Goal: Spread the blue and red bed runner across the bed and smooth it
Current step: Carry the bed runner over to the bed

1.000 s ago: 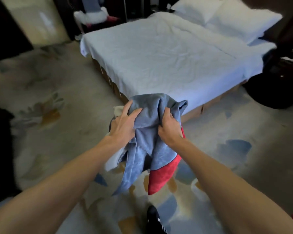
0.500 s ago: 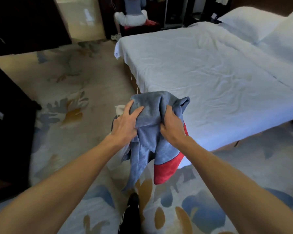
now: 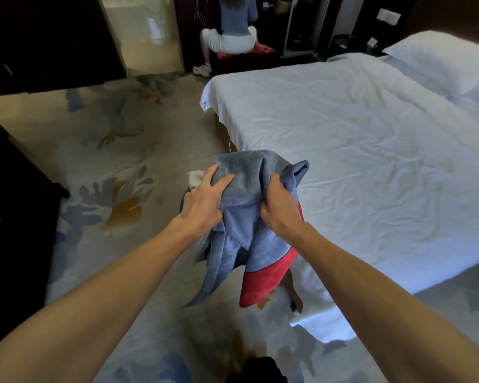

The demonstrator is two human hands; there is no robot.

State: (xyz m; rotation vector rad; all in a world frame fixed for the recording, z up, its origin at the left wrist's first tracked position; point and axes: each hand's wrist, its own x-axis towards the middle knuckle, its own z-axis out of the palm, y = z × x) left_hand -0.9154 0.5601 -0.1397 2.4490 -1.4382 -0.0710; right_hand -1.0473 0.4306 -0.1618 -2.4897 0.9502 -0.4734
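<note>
- Clearly bunched rather than spread, the soft blue plush bed runner [image 3: 246, 183] with its red end panel [image 3: 263, 277] hangs in the air in front of the person. It is over the beige carpet with blue and orange leaf shapes [image 3: 116, 167], just beside the foot edge of the bed. None of it lies on the mattress.
- The left hand [image 3: 205, 201] grips the top fold from the left, fingertips pressed into the blue cloth. The right hand [image 3: 281, 210] clutches a gathered wad of the same fold from the right. The two hands sit close together.
- Loose tails drop below the hands: a blue point on the left and the red end panel on the right.
- The wide bed with a wrinkled white sheet [image 3: 371, 167] stretches away to the right, with a white pillow [image 3: 437, 59] at its far end.
- The step in hand looks like carrying and sorting the bundle, before any spreading.
- The next move probably calls for finding one short edge or two corners and drawing the hands apart to open the cloth. The cloth can then be cast across the foot of the bed, away from the pillow.
- A dark wooden cabinet [image 3: 11, 189] stands at the left, and a seated person [image 3: 230, 31] is in the background.
</note>
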